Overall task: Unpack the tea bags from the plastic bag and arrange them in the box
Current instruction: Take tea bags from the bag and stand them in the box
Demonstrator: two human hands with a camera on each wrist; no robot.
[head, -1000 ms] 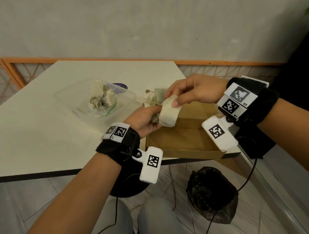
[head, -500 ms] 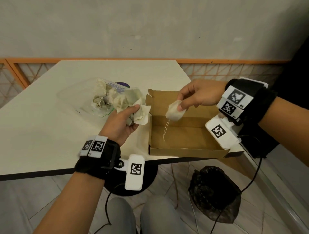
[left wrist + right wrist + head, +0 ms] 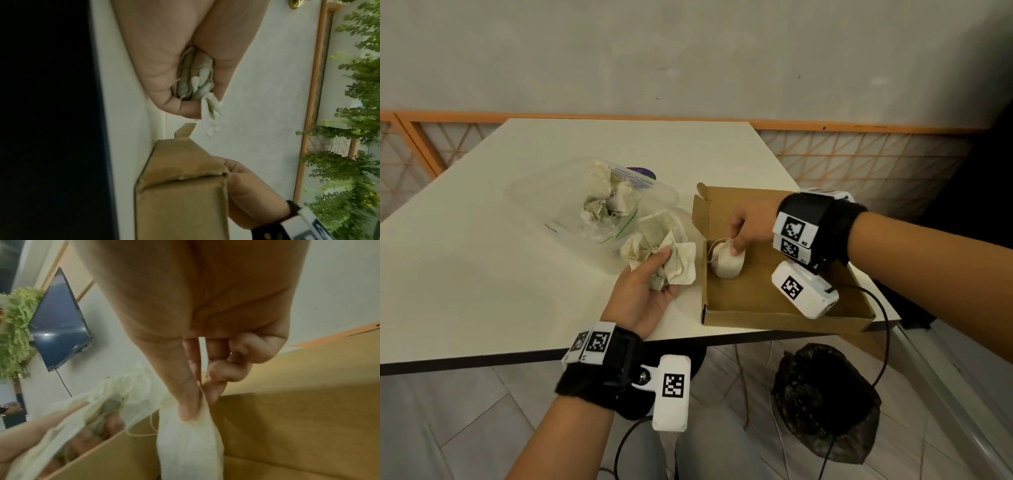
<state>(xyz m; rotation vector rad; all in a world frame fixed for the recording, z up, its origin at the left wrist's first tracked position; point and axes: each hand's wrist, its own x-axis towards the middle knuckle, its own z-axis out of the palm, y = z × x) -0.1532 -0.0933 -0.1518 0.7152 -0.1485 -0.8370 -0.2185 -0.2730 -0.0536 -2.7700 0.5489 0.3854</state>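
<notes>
A tea bag (image 3: 727,263), pinched by the right hand (image 3: 748,224), is best laid flat at the box's (image 3: 774,308) far-left corner, while the left hand (image 3: 642,294) is clamped on a bunch (image 3: 659,251).

White table (image 3: 482,274), plastic bag (image 3: 571,205), cardboard box (image 3: 774,320) on it

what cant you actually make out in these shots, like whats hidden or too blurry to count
- Count of tea bags in the left hand: head view shows one crumpled bunch; left wrist view has fingers closed round it.
- Count in the plastic bag: a tangled clump.
- Near right floor of the box: covered by the right hand and wrist camera.
- Whether the tea bag touches the box floor: right wrist view blurred.
</notes>
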